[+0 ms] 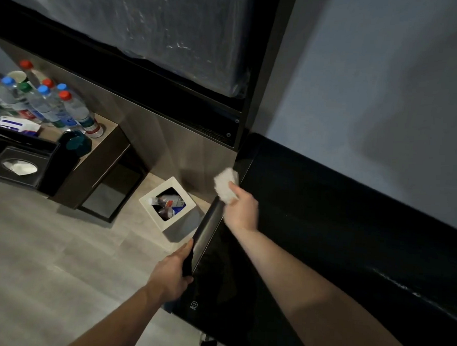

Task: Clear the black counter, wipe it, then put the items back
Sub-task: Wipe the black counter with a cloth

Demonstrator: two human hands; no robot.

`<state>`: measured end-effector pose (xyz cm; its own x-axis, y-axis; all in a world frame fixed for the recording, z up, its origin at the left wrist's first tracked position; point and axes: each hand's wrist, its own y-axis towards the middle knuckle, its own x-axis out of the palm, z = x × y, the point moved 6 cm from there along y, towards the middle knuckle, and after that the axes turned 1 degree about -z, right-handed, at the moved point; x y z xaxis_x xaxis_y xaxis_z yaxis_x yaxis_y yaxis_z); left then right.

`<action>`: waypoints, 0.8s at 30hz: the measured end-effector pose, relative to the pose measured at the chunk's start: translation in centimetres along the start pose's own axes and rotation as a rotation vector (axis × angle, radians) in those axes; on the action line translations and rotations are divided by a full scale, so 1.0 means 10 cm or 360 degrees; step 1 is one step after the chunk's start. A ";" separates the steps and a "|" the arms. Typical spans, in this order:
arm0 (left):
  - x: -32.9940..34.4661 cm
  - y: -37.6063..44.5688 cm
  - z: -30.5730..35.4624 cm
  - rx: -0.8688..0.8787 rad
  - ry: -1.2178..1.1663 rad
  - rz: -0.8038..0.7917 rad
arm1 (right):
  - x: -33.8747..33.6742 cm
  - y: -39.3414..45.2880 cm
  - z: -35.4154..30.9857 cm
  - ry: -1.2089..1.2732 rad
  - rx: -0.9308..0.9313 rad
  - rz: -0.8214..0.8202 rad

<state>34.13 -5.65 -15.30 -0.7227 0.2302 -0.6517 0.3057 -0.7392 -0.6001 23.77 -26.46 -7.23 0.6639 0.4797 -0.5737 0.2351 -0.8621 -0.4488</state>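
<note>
At far left, a wooden side unit [96, 150] carries the removed items: a cluster of water bottles [48, 102] with red, blue and green caps, a black tray [20, 138], and a black tissue box [20, 167] at the near edge. These stand well apart from the work surface, so the clearing step appears complete.

Between the unit and the counter, a white waste bin [167, 204] sits on the floor and holds discarded bottles.

The left hand [172, 273] grips the front edge of the black counter [325, 230]; the thumb lies on top of the edge and the fingers curl under it, bracing the body.

The right hand [240, 208] reaches forward over the counter's left end. Its thumb and fingers pinch a white wad of tissue or cloth [225, 183], which projects beyond the fingertips. Whether the wad touches the surface or hangs just above the corner cannot be determined.

The counter runs from the near foreground away to the right, along the base of a grey wall [385, 88]. Its glossy top shows no items in the visible portion.

The step in hand is judged to be wiping, at the left end. The next move calls for pressing the wad flat and drawing it along the counter's length in overlapping passes. Only afterwards should the bottles, tray and tissue box be carried back.
</note>
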 end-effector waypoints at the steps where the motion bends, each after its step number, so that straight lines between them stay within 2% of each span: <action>1: 0.00 0.00 -0.01 -0.0010 -0.0010 -0.0005 | -0.13 0.00 0.24 -0.0105 0.0078 0.0040; 4: 0.00 0.00 0.00 -0.0027 -0.0021 -0.0009 | -0.39 -0.08 0.79 -0.0250 0.0301 0.0122; 6: 0.00 0.01 0.00 -0.0035 -0.0019 -0.0020 | -0.32 -0.15 0.89 -0.0307 0.0314 0.0112; 12: 0.02 0.03 0.00 0.0000 0.0008 0.0000 | 0.57 -0.26 0.32 -0.0010 0.0174 0.0096; 15: 0.02 0.05 -0.01 0.0040 0.0037 -0.0006 | 0.77 -0.19 -0.10 0.0127 0.0116 -0.0012; 20: 0.04 0.01 -0.03 0.0023 -0.0044 -0.0045 | 0.64 -0.09 -0.52 0.0223 -0.0120 -0.0181; 24: 0.01 -0.03 0.02 0.0041 -0.0063 -0.0043 | 0.11 -0.02 -0.23 -0.0084 -0.0223 -0.0093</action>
<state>33.81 -5.50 -15.12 -0.7545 0.2257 -0.6163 0.2700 -0.7492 -0.6048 26.09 -26.15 -6.28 0.6089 0.5344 -0.5862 0.3715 -0.8451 -0.3845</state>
